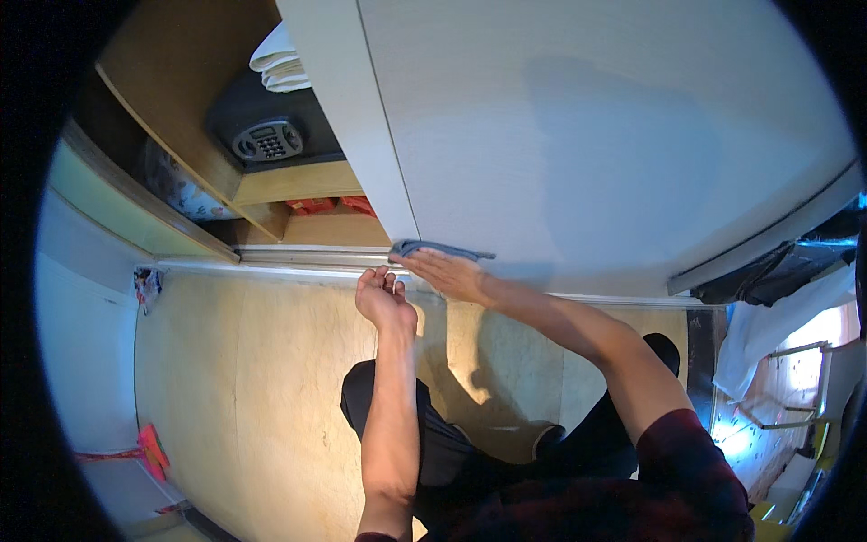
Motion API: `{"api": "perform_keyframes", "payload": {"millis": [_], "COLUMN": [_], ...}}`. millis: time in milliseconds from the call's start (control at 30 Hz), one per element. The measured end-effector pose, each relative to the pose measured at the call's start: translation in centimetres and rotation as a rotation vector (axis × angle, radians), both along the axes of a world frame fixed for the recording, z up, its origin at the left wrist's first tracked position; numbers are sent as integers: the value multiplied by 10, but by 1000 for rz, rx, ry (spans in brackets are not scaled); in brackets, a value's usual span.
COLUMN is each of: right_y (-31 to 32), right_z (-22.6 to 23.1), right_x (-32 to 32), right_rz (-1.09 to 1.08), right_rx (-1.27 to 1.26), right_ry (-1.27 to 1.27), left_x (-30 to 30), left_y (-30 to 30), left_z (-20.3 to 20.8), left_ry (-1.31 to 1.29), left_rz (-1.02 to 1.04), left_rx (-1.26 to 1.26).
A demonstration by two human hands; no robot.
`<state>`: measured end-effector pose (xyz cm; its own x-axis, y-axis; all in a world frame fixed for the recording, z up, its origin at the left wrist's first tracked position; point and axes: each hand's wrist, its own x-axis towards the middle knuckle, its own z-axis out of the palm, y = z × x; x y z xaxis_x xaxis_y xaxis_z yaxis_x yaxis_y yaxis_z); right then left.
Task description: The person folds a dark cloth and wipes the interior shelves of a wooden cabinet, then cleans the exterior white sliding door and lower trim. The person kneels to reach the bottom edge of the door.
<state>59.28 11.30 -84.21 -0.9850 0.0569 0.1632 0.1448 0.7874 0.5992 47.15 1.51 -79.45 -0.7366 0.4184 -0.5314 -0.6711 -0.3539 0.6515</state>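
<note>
My right hand (449,274) lies with its fingers stretched along a folded grey cloth (424,245). It presses the cloth against the bottom edge of a white sliding door (479,135), near the door's left corner. Just left of it and a little nearer, my left hand (386,303) is turned up with its fingers curled in. Nothing shows in those fingers, and they are close to the floor track (307,259) below the door.
Left of the door, an open cabinet holds a black safe (298,126) with a keypad, folded white cloth (280,60) above it and red packages (312,206) below. Black plastic (754,273) and a white bag (768,330) are at the right. A pink-red object (152,450) is at the left wall.
</note>
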Motion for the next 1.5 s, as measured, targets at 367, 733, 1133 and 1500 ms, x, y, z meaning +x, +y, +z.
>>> {"api": "perform_keyframes", "payload": {"millis": [367, 733, 1133, 1500], "right_y": [19, 2, 8, 36], "right_z": [-65, 66, -138, -184], "right_x": [90, 57, 0, 139], "right_rz": [-29, 45, -17, 8], "right_rx": [-334, -223, 221, 177], "right_ry": [-56, 407, -374, -179], "left_x": [12, 0, -2, -3], "left_y": [-5, 5, -1, 0], "left_z": [-8, -16, 3, -6], "left_ry": [-40, 8, 14, 18], "left_rz": [-475, -210, -161, -308], "left_rx": [-28, -12, 1, 6]}}
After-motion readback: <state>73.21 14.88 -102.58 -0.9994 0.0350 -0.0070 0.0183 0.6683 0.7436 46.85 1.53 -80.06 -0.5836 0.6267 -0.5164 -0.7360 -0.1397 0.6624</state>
